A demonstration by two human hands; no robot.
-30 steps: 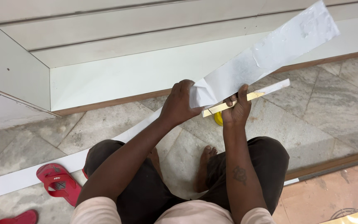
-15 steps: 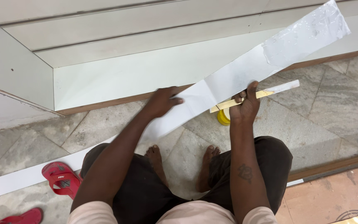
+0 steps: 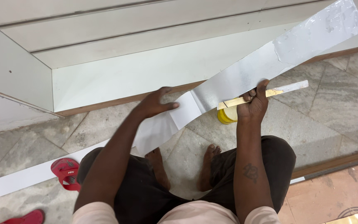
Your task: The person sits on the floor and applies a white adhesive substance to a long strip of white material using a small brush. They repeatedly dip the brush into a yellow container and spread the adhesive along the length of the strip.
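A long white laminate strip [image 3: 245, 79] runs slantwise above the stone floor [image 3: 332, 120], its far end glossy with wet glue. All places here are given from that strip. The left hand [image 3: 156, 103] lies at the strip's near, lower part, fingers [image 3: 168, 105] spread nearly flat and resting against its edge where it creases; they press rather than clasp. The right hand [image 3: 253, 103] sits just under the strip's middle, fingers [image 3: 262, 89] curled tight round a thin wooden stick [image 3: 266, 93], the thumb reaching up to touch the strip's underside. The stick pokes out on both sides of the fist, roughly parallel to the strip. A yellow tin [image 3: 226, 116] stands on the floor just below the strip, beside the right hand. A red sandal [image 3: 65, 172] lies well beyond the strip's near end.
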